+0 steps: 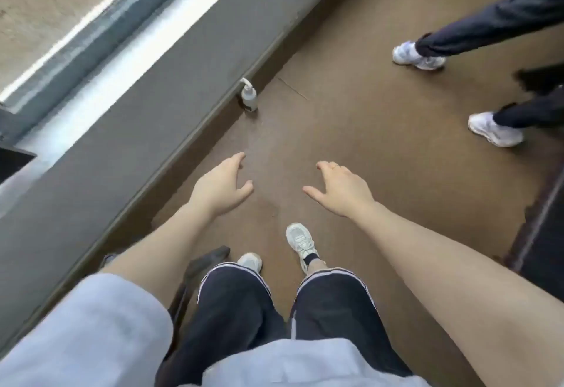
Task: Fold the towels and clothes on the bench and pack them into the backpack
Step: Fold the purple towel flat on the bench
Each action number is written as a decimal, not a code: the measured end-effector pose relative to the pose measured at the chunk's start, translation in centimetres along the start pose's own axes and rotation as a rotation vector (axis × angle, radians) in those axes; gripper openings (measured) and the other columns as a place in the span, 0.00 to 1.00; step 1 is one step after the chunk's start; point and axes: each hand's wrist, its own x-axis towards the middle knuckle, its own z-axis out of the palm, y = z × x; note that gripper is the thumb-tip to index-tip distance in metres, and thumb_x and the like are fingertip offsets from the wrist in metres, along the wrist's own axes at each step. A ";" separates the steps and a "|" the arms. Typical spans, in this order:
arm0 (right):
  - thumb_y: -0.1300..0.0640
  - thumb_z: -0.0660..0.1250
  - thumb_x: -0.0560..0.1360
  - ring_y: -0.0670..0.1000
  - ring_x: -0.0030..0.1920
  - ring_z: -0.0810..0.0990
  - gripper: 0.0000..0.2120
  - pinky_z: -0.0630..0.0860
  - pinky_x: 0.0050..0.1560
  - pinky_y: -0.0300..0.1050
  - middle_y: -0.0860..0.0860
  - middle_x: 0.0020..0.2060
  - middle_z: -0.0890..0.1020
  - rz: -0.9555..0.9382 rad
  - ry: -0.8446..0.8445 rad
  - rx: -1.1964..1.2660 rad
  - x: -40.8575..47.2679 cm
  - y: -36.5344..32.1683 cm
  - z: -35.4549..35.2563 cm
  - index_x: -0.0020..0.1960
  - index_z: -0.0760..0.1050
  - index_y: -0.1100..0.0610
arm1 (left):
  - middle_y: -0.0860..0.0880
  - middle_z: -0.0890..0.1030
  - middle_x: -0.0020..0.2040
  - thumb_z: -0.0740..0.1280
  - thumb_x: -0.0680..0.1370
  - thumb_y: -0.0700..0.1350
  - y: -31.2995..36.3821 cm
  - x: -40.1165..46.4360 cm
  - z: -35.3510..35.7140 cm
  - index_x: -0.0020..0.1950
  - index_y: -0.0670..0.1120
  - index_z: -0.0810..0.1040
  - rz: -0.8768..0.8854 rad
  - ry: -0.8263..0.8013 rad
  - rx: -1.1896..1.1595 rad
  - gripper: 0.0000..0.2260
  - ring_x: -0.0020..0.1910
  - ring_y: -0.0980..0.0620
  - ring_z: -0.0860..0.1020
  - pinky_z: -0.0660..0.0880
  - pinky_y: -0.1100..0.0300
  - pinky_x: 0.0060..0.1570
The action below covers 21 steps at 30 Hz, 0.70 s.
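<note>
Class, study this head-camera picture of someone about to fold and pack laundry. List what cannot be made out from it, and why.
- Towels, clothes, bench, backpack: none shows in the head view.
- Second person: cut off by the right edge; only legs and shoes show.
- Pump bottle label: too small to read.
- Dark object by the wearer's left leg: partly hidden by the forearm.
- Left hand and right hand: palms face away.

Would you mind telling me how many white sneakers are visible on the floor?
4: the wearer's two, one partly hidden behind the trouser leg and one ahead; another person's two at upper right and right.
</note>
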 end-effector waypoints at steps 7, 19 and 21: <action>0.39 0.62 0.74 0.55 0.66 0.69 0.32 0.69 0.58 0.51 0.53 0.67 0.68 0.511 0.165 0.432 -10.3 1.3 6.6 0.70 0.60 0.56 | 0.49 0.71 0.67 0.61 0.76 0.52 5.9 2.1 2.1 0.74 0.49 0.56 0.526 -0.336 0.434 0.28 0.61 0.47 0.73 0.72 0.54 0.53; 0.40 0.65 0.73 0.55 0.65 0.71 0.32 0.69 0.58 0.47 0.54 0.66 0.72 1.277 0.444 0.953 -34.5 2.3 21.1 0.69 0.62 0.56 | 0.48 0.71 0.67 0.61 0.77 0.52 19.6 -12.5 17.5 0.74 0.50 0.56 1.229 -0.717 0.708 0.27 0.60 0.47 0.74 0.74 0.52 0.53; 0.40 0.64 0.74 0.56 0.64 0.72 0.31 0.69 0.57 0.47 0.53 0.65 0.72 1.373 0.516 1.013 -38.0 2.5 23.5 0.69 0.62 0.56 | 0.48 0.71 0.67 0.61 0.77 0.52 22.1 -16.2 20.3 0.74 0.49 0.55 1.315 -0.744 0.732 0.27 0.59 0.47 0.74 0.74 0.52 0.53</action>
